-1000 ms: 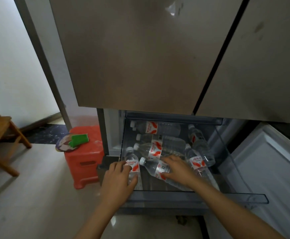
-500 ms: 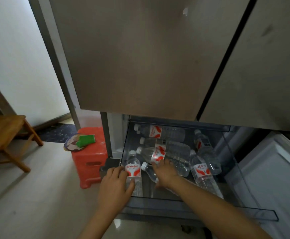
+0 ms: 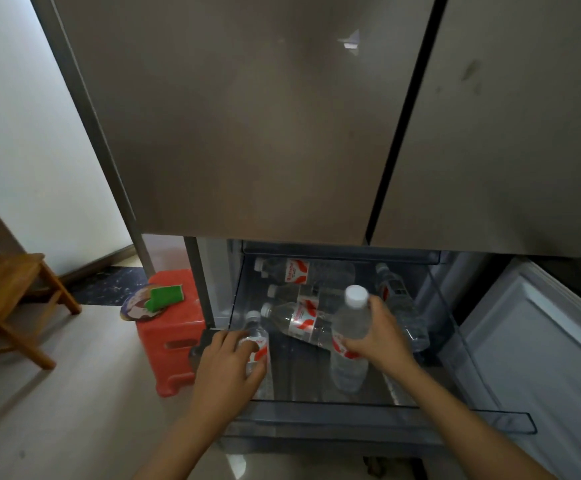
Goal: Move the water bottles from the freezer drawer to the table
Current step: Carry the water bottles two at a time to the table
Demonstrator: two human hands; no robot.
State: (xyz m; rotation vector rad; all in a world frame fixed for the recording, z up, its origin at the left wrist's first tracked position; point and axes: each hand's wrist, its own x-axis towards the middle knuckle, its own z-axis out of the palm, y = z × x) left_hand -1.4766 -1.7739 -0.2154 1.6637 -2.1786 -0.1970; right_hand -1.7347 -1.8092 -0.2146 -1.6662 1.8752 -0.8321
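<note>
1. Step in hand: pickup from the drawer [image 3: 351,415], which is standing pulled open beneath the closed fridge doors [image 3: 247,133].
2. The right hand [image 3: 382,336] is wrapping fingers and thumb round the upright bottle [image 3: 351,323] at label height, cap up. The bottle is sitting inside the drawer outline; whether its base is touching the drawer floor cannot be told.
3. The left hand [image 3: 228,362] is curling its fingers over the left bottle [image 3: 255,327], which is lying flat by the drawer's left wall, cap pointing away from the person. This one is not yet looking raised.
4. Several other bottles [image 3: 296,322] are lying on their sides further back, some touching one another.
5. Judgement: the task is looking early. Most of the stock is sitting in the drawer, and the worktop is not showing in this view.
6. Next move is calling for a firm close of the left hand, then both bottles coming up over the front rim, staying under the door edge above, before the person is turning toward the worktop.
</note>
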